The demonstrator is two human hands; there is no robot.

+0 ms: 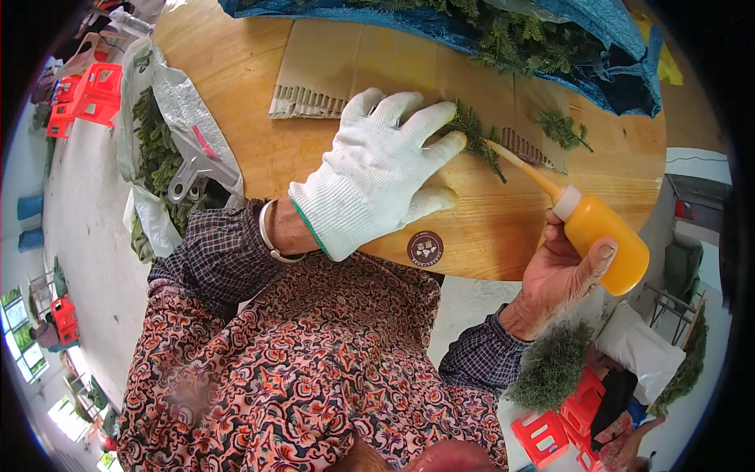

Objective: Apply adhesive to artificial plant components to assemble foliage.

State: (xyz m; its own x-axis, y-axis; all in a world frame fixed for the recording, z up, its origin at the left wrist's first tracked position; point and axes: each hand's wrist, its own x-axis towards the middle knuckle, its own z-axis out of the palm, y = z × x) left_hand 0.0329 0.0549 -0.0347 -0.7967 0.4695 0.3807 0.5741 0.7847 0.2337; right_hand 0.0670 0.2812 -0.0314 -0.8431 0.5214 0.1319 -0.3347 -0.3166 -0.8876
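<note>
You're likely dabbing the sprig (pixel 469 124) — left hand (pixel 377 169) holding it, right hand (pixel 557 267) gripping the bottle (pixel 609 240) — so squeeze gently.

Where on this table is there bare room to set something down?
Bare table shows at left, between the plastic bag and the cardboard, and near the front edge, between the sticker and the right hand with the bottle. It's crowded where the left hand, a sprig and the nozzle cluster, and by the blue bag.
</note>
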